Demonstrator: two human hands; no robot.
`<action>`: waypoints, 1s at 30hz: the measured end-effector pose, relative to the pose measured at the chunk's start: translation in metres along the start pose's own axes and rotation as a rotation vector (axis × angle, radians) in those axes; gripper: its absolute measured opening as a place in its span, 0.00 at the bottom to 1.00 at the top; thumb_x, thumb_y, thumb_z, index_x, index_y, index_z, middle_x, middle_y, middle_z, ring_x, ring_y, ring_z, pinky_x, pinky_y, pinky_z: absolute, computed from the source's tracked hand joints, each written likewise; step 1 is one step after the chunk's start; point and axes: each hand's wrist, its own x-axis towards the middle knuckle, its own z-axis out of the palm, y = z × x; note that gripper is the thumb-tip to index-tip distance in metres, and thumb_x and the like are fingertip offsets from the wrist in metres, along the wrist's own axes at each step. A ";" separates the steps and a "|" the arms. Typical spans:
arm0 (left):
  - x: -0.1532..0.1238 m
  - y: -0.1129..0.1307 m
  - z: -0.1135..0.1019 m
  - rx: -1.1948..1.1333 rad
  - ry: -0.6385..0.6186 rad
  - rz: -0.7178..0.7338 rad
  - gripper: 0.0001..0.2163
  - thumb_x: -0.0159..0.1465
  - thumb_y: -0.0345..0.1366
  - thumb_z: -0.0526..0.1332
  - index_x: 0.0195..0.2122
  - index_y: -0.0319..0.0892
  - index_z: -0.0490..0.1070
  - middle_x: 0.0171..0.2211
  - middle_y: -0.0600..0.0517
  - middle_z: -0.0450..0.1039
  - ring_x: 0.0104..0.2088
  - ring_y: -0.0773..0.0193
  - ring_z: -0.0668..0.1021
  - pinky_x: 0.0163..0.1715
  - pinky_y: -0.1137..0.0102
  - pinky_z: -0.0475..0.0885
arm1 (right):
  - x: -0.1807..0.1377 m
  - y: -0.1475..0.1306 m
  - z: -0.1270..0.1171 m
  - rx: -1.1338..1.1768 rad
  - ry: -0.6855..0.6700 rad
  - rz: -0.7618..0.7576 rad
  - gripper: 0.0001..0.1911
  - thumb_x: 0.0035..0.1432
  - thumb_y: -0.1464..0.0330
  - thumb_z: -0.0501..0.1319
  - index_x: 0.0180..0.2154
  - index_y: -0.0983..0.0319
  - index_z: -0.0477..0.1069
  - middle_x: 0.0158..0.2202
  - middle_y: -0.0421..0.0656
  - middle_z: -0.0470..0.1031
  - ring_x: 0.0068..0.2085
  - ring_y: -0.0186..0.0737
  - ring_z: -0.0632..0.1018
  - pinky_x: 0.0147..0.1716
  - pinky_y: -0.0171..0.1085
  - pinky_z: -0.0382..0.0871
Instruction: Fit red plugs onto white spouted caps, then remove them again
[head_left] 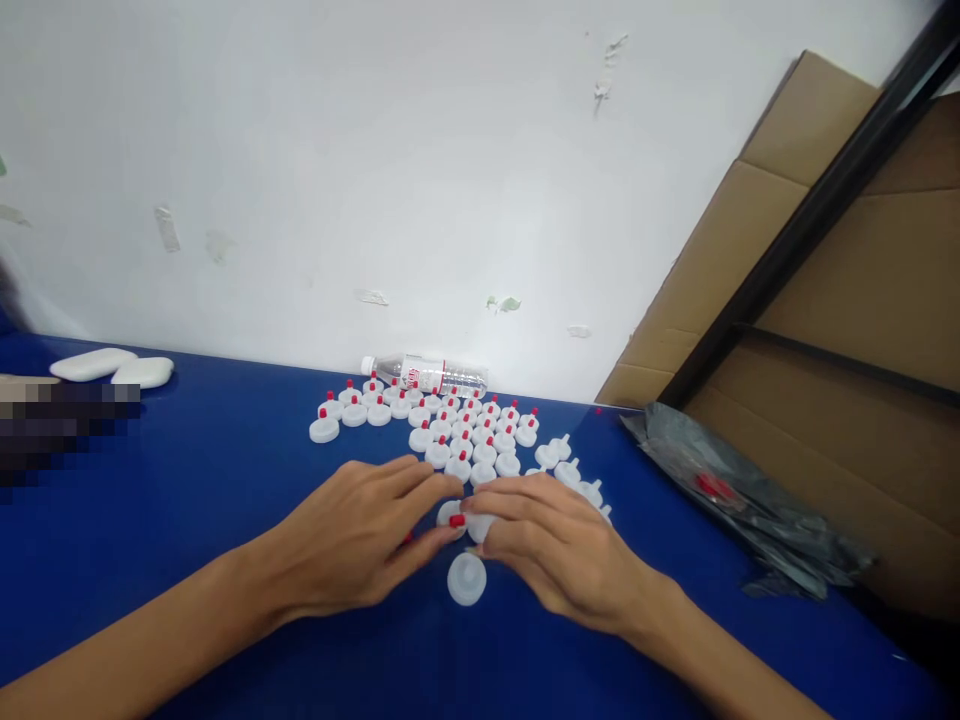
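Both of my hands meet over a group of round white nozzle caps. My left hand [367,530] has its thumb at a small red tip cap [457,521], with the index finger curled above it. My right hand [559,540] has its fingers closed around a translucent white nozzle cap [481,527], partly hidden by the fingertips. Just below the hands lies a single white nozzle cap [466,579] without a red tip. Beyond them stand many white nozzle caps with red tips [465,443], packed close together. A bit of red shows under my left hand.
Several white nozzle caps without red tips [568,472] lie beyond my right hand. A clear plastic bottle [424,373] lies against the wall. At right is a grey plastic bag [739,500] with red pieces, near cardboard [750,220]. White rounded objects [94,364] sit far left.
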 end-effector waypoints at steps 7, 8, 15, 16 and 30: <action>0.001 0.006 0.002 0.050 -0.061 0.139 0.10 0.73 0.31 0.47 0.36 0.43 0.64 0.30 0.52 0.70 0.26 0.63 0.71 0.26 0.68 0.62 | 0.003 -0.002 0.002 -0.075 -0.007 -0.049 0.09 0.66 0.78 0.56 0.43 0.62 0.71 0.48 0.47 0.81 0.52 0.41 0.79 0.47 0.40 0.74; 0.003 0.008 0.002 0.007 -0.052 0.114 0.10 0.72 0.30 0.47 0.36 0.43 0.64 0.30 0.52 0.70 0.26 0.63 0.71 0.26 0.68 0.62 | 0.004 -0.002 0.001 -0.087 -0.005 -0.056 0.08 0.67 0.77 0.56 0.43 0.62 0.72 0.49 0.47 0.81 0.52 0.41 0.78 0.47 0.40 0.73; 0.005 0.006 -0.014 -0.304 0.171 -0.263 0.18 0.74 0.35 0.45 0.24 0.44 0.56 0.19 0.58 0.59 0.19 0.70 0.64 0.23 0.70 0.59 | -0.004 0.017 -0.015 -0.237 0.052 -0.046 0.10 0.68 0.77 0.55 0.40 0.61 0.72 0.50 0.46 0.80 0.54 0.45 0.77 0.47 0.43 0.70; 0.003 -0.003 -0.020 -0.302 0.213 -0.351 0.20 0.74 0.37 0.45 0.22 0.44 0.52 0.17 0.58 0.56 0.18 0.70 0.61 0.22 0.69 0.58 | -0.007 0.023 -0.017 -0.245 0.073 0.019 0.10 0.67 0.79 0.55 0.40 0.60 0.72 0.50 0.46 0.80 0.55 0.45 0.76 0.48 0.44 0.70; -0.005 -0.044 -0.008 0.102 -0.033 -0.538 0.11 0.68 0.38 0.50 0.38 0.45 0.71 0.39 0.52 0.75 0.32 0.61 0.76 0.32 0.67 0.65 | -0.024 0.058 -0.010 -0.189 -0.162 0.647 0.19 0.74 0.62 0.47 0.46 0.56 0.75 0.51 0.43 0.79 0.55 0.48 0.76 0.57 0.49 0.64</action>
